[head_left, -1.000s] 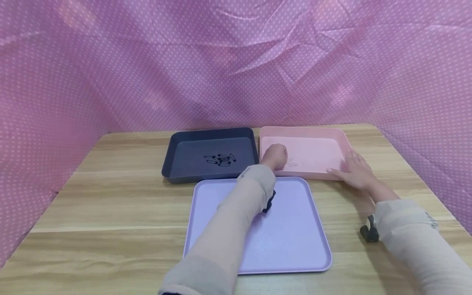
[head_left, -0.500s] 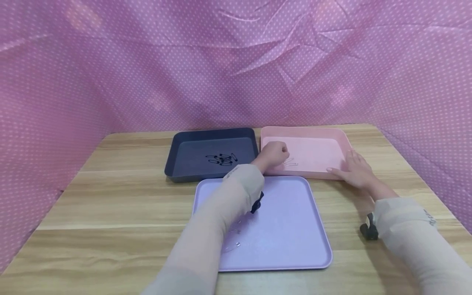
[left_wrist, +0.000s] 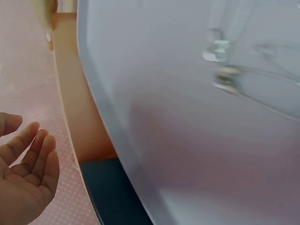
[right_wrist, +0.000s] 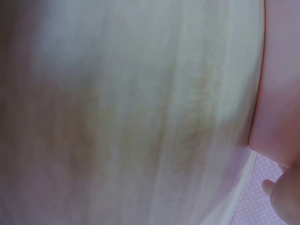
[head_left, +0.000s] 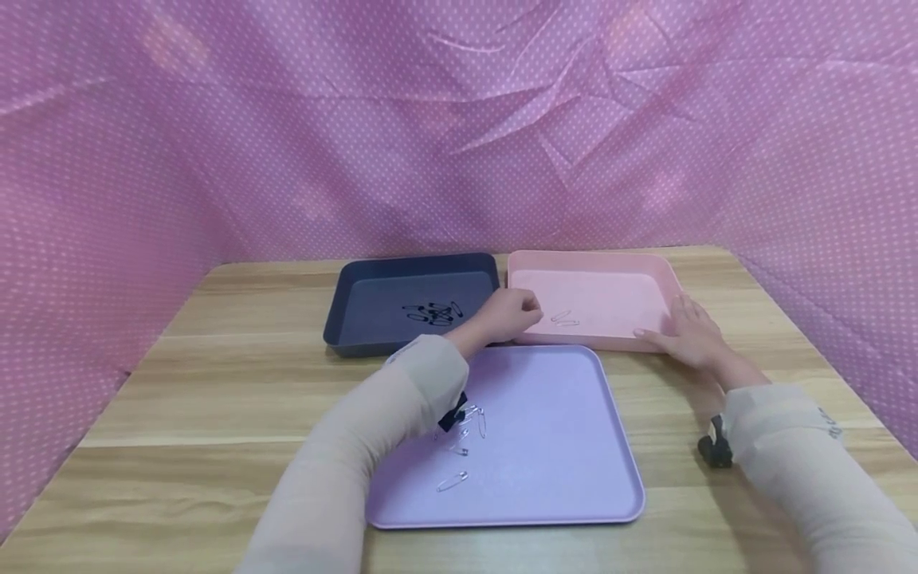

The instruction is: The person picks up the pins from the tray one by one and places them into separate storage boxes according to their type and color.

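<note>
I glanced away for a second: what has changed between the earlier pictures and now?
The left hand has drawn back leftward across the pink tray; its sleeve moved left, uncovering silver safety pins on the purple tray. The hand looks empty; whether it let something go can't be told. The right hand stays at the pink tray's right edge; the black pins in the dark tray look unchanged.
</note>
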The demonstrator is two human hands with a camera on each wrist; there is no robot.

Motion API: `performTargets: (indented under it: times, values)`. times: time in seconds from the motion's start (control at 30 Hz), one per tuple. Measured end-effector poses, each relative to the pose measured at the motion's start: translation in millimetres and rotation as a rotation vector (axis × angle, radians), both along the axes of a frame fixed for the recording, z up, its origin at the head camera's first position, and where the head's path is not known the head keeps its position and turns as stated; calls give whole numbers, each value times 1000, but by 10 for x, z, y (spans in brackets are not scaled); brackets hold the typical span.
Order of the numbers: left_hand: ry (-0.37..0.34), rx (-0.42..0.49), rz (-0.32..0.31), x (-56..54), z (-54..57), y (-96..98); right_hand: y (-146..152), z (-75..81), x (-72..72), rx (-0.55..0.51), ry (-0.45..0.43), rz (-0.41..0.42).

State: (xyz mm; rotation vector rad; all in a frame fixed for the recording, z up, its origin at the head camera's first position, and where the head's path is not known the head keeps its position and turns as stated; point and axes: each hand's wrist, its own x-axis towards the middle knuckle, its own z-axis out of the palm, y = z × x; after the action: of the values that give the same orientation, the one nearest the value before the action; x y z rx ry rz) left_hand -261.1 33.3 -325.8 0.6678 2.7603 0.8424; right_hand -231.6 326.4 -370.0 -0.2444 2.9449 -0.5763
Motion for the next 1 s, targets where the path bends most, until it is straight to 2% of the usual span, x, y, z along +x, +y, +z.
performTargets:
  times: [0.3, 0.63, 1.0]
  values:
    - [-83, 43, -52, 155, -73, -254, -11, -42, -10, -1, 7, 5]
    - [-77, 83, -211, 319, -23, -497, 19, -69, -36, 5, 13, -2]
    - [-121, 51, -275, 419, -52, -768, 17, -17, -36, 7, 10, -3]
